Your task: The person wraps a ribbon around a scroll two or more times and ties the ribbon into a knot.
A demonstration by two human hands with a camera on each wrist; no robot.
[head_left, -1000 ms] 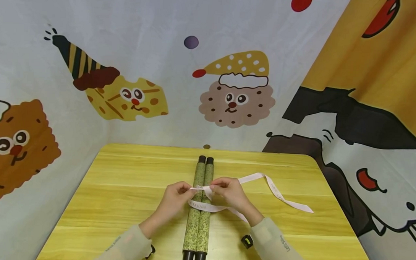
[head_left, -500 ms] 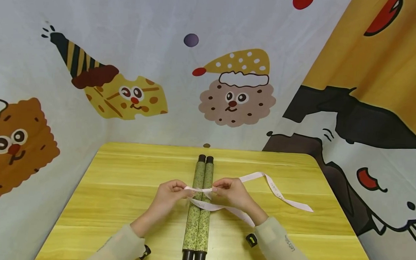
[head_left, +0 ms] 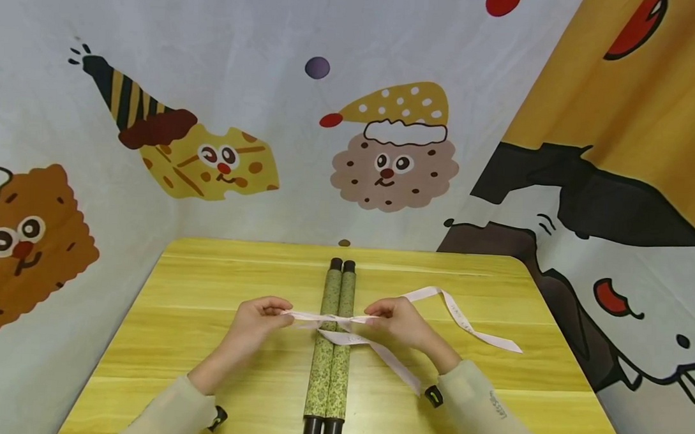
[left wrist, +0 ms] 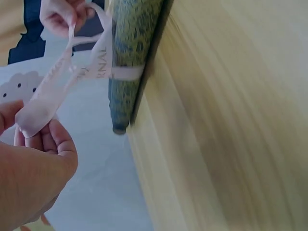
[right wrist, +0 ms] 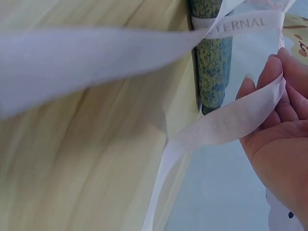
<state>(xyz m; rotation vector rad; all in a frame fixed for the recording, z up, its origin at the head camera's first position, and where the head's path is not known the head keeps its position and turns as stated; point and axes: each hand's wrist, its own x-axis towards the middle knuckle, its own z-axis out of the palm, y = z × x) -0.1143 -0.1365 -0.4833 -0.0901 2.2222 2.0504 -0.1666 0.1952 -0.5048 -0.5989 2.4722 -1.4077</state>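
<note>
Two green patterned scrolls (head_left: 321,376) with dark end knobs lie side by side on the table. A pale pink ribbon (head_left: 340,339) with printed letters wraps round them and crosses in a knot above their upper half. To the left of the scrolls, my left hand (head_left: 259,319) pinches a loop of the ribbon between thumb and fingers; the left wrist view shows this loop (left wrist: 38,113) broad at the fingertips. On the other side my right hand (head_left: 400,321) pinches another part of the ribbon (right wrist: 240,118), drawn taut toward the knot.
A long ribbon tail (head_left: 464,320) lies on the wooden table (head_left: 208,269) to the right, and another hangs toward the front right. Behind the table stands a white cloth (head_left: 244,34) with cartoon prints. Black wrist straps (head_left: 433,395) show at the sleeves.
Both hands have moved apart, the left one leftward and the right one slightly rightward. The ribbon between them is stretched longer and the knot has drawn in over the scrolls.
</note>
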